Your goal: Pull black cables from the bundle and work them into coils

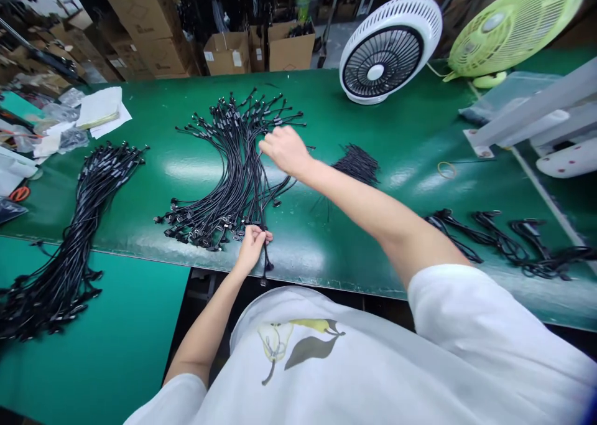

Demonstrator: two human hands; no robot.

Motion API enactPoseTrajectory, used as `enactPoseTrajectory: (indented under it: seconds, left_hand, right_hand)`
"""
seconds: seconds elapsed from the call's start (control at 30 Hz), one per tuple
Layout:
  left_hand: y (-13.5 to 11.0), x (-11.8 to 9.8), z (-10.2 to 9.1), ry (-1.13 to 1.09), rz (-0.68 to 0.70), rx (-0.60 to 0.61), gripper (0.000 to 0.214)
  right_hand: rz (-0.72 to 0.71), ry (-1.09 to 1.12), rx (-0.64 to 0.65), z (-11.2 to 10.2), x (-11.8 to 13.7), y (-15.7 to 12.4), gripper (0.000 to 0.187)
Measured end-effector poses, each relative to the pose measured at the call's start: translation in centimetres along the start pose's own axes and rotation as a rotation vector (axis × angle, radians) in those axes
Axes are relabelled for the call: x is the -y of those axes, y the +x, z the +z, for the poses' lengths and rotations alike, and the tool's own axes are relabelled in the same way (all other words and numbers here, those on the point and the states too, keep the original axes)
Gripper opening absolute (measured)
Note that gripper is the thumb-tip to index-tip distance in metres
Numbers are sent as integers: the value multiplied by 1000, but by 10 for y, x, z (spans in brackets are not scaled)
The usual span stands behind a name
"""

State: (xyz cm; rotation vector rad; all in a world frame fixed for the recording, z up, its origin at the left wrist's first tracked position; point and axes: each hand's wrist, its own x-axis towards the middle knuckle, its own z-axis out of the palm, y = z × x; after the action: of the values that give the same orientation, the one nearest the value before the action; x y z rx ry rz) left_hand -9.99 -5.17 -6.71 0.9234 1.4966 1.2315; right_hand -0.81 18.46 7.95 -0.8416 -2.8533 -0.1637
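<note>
A large spread of black cables (233,170) with small connectors at both ends lies on the green table. My left hand (252,243) is closed at its near end, pinching a black cable (265,251) whose plug hangs toward the table's front edge. Farther up, my right hand (284,150) is closed at the right side of the spread, fingers curled around a cable there; its fingertips are partly hidden. Right of that hand lies a pile of short thin black strips (357,165), perhaps cable ties.
A second cable bundle (88,207) lies at the left, running onto a lower green surface. Several coiled cables (508,241) sit at the right. A white fan (375,70), a green fan (499,33) and a metal bracket (527,107) stand at the back right; papers (102,111) lie back left.
</note>
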Motion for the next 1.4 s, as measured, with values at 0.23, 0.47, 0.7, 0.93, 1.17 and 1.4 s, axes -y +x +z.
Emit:
enactPoseTrajectory:
  seconds: [0.23,0.47,0.7,0.93,1.17,1.4]
  left_hand:
    - [-8,-36,-42,258,256,-159,24]
    - [14,-52,-53,825,406,-318,27]
    - [29,-49,-45,813,210,62,20]
    - [33,-59,-35,421,37,227,30]
    - [25,-71,-39,751,503,-161,23]
    - [27,-105,-60,1022,620,-191,28]
  right_hand:
    - [89,-73,-293,-92,-52,-49,46]
    - [198,320,-264,-115,6,-112,44]
    - [247,714,-140,-108,18,-164,50]
    - [371,1358,112,-90,6,-235,44]
    - [709,1080,-240,-27,-35,-262,37]
    - [675,849,-166,45,-52,-281,37]
